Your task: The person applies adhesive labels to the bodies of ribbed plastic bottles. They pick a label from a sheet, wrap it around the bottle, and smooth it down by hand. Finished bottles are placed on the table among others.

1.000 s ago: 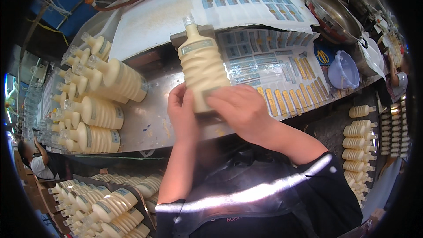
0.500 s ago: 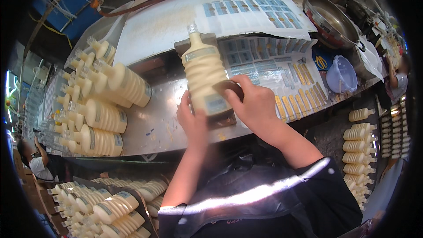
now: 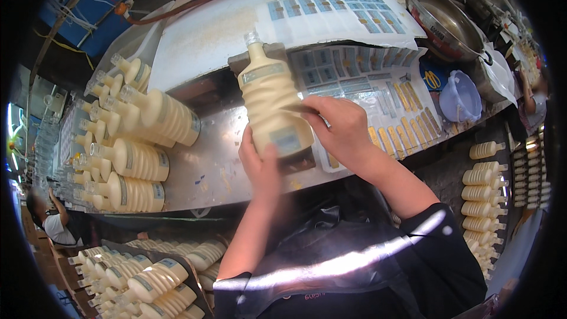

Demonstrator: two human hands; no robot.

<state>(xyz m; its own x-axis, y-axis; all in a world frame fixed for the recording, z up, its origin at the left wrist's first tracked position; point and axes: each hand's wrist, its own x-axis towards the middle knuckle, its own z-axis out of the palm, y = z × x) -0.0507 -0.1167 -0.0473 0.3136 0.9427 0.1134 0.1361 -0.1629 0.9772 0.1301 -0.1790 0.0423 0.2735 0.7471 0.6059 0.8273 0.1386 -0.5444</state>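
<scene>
A cream-coloured ribbed bottle (image 3: 269,97) with a clear neck lies on its back on a dark block (image 3: 295,162), neck pointing away from me. It bears one pale blue label near the shoulder and another near its base. My left hand (image 3: 260,162) grips the lower left side and base corner of the bottle. Pinched in my right hand (image 3: 342,127) is a thin dark scraper (image 3: 302,108), seen nearly edge-on, against the bottle's right side. My right fingers hide part of it. To the right lies a sheet of blue and gold labels (image 3: 378,82).
Several similar bottles (image 3: 139,162) lie stacked on the metal table (image 3: 207,180) at left. More bottles (image 3: 147,283) fill a crate at lower left and stand in rows (image 3: 484,192) at right. A purple bucket (image 3: 459,97) and a large pan (image 3: 443,20) sit at the right.
The scraper has turned from flat to nearly edge-on, and my right hand has shifted slightly right. The bottle appears a little further left; my left hand still grips its lower side.
</scene>
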